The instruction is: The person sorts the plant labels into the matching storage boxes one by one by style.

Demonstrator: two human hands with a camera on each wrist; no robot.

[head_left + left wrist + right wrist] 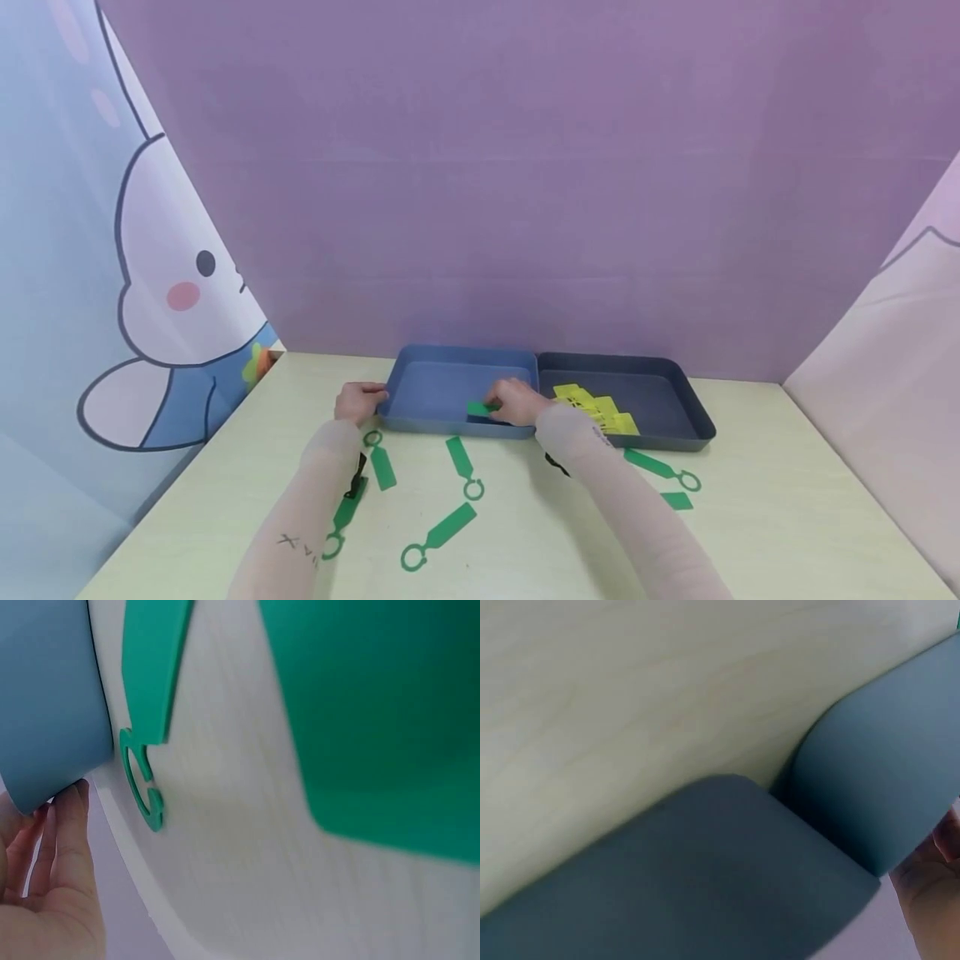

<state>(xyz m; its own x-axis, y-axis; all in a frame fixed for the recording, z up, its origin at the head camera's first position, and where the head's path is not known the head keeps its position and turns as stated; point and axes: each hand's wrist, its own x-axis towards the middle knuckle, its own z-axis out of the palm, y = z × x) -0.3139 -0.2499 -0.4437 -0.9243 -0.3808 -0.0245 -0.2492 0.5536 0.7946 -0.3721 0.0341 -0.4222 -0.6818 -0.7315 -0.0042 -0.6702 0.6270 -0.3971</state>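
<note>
At the left end of the blue tray [427, 387], my left hand [358, 402] pinches the tray's side wall between thumb and fingers. The left wrist view shows its fingertips at the edge of the tray's outer wall [52, 697]. My right hand [517, 402] is inside the same tray, near its front right corner. Its curled fingers hold a flat green tag [477, 408] low over the tray floor, and they hide part of it. In the right wrist view the right hand [934, 885] is mostly behind the tray wall [877, 757].
Against the blue tray's right side stands a dark tray [660, 392] with several overlapping yellow tags [600, 408]. Several green ring-ended tags lie on the table, one below the blue tray [460, 458], one nearer [452, 526], one beside the right forearm [648, 462]. A purple backdrop [525, 208] rises behind.
</note>
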